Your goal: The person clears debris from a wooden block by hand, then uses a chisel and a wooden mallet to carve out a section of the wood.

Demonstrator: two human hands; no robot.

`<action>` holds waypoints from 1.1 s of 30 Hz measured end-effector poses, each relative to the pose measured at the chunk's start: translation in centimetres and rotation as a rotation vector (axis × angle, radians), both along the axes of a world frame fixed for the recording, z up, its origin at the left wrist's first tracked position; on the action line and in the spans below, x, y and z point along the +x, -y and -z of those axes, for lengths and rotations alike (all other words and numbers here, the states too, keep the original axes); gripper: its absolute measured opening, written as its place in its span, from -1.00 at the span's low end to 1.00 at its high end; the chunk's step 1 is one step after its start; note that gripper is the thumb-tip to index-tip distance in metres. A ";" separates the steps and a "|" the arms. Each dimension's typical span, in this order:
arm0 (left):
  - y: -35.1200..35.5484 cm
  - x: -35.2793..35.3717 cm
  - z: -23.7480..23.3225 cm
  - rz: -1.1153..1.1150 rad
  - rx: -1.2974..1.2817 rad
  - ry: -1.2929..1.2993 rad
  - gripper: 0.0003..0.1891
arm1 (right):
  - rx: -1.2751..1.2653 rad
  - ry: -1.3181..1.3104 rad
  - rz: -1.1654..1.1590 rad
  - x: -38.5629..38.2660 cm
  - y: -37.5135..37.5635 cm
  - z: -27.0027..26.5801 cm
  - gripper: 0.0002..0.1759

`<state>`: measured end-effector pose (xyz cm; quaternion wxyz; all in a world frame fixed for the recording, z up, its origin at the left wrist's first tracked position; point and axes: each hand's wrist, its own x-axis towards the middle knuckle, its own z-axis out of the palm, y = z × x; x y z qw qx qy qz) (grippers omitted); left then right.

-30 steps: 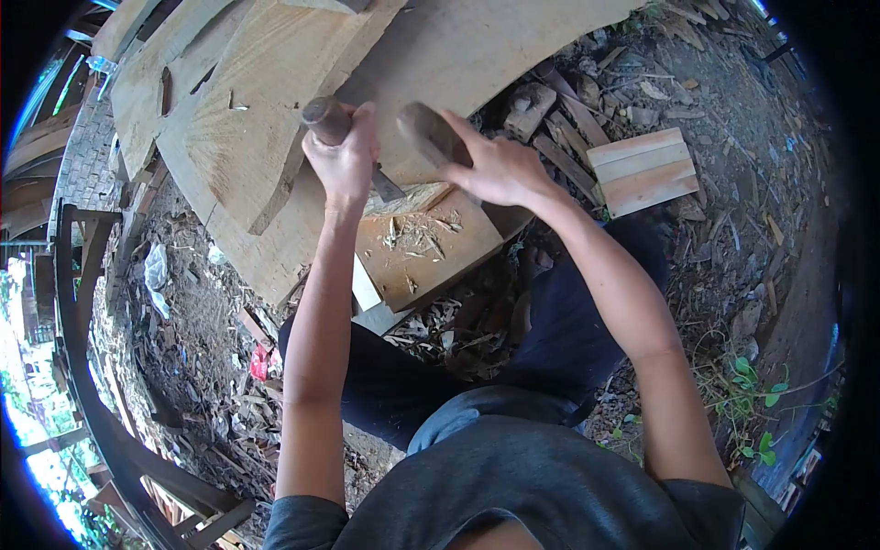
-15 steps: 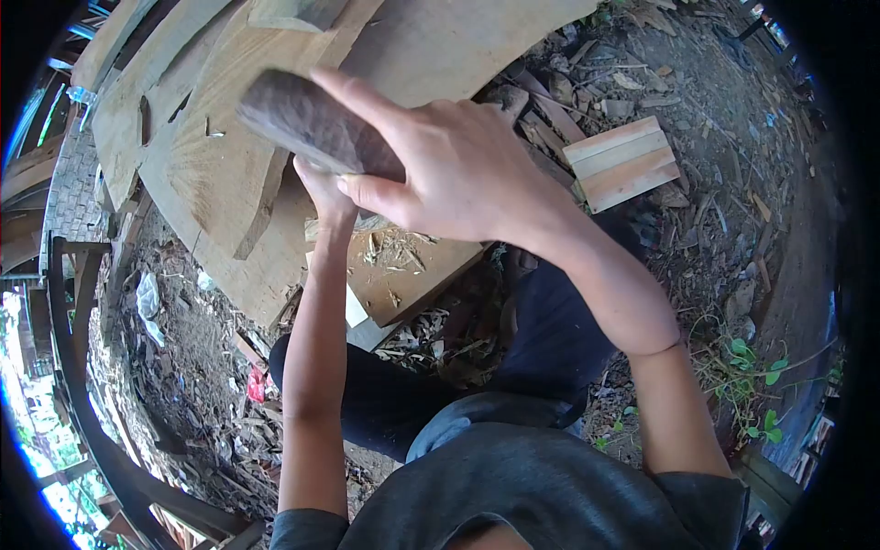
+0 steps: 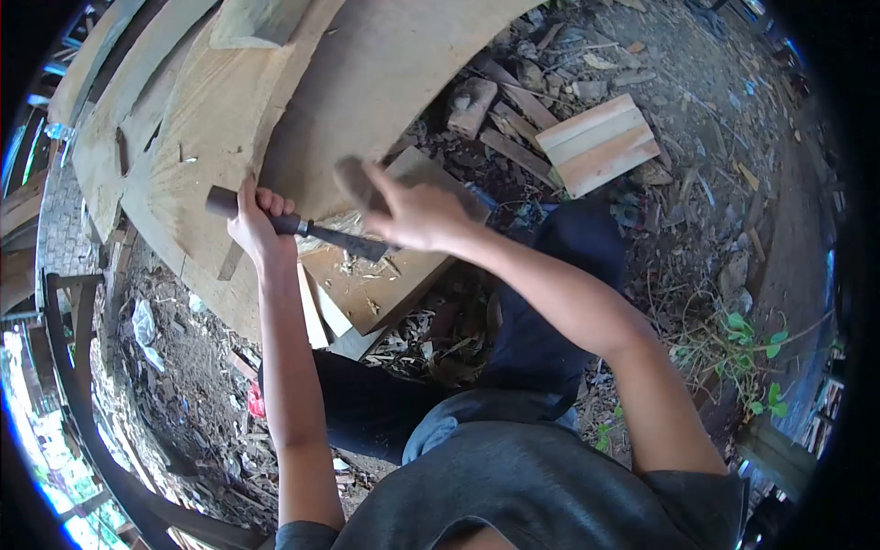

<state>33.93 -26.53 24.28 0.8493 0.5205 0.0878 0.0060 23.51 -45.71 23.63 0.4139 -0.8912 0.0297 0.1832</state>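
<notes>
My left hand (image 3: 258, 227) is closed around the dark wooden handle of a chisel (image 3: 346, 242). The metal blade points right and slightly down, over a wooden board (image 3: 362, 298) strewn with pale shavings (image 3: 390, 268). To its right, my right hand (image 3: 423, 216) grips a dark, rounded wooden block (image 3: 358, 186), smeared by motion. The block is raised close above the chisel's blade in this view, and its lower part is hidden behind the hand.
Large wooden slabs (image 3: 385, 64) lean at the upper left. A small board of joined strips (image 3: 600, 147) lies on the ground at right, with a brick-like block (image 3: 472, 107) and scrap wood nearby. A leafy plant (image 3: 738, 353) grows at lower right.
My right hand has moved down with the block, away from my left hand. The chisel, hidden behind the block before, now shows in my left hand. The camera view has shifted slightly.
</notes>
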 end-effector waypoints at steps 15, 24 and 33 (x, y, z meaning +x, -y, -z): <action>-11.8 0.2 6.8 0.422 0.921 0.090 -0.61 | -0.479 0.294 -0.267 -0.7 -1.7 5.7 -0.29; -29.3 -2.1 29.4 0.603 1.109 -0.164 0.11 | -0.537 0.311 -0.275 -0.5 -2.2 5.7 -0.28; -17.6 -8.0 24.9 0.249 1.518 -0.275 0.22 | -0.495 0.327 -0.280 -0.7 -2.5 5.3 -0.26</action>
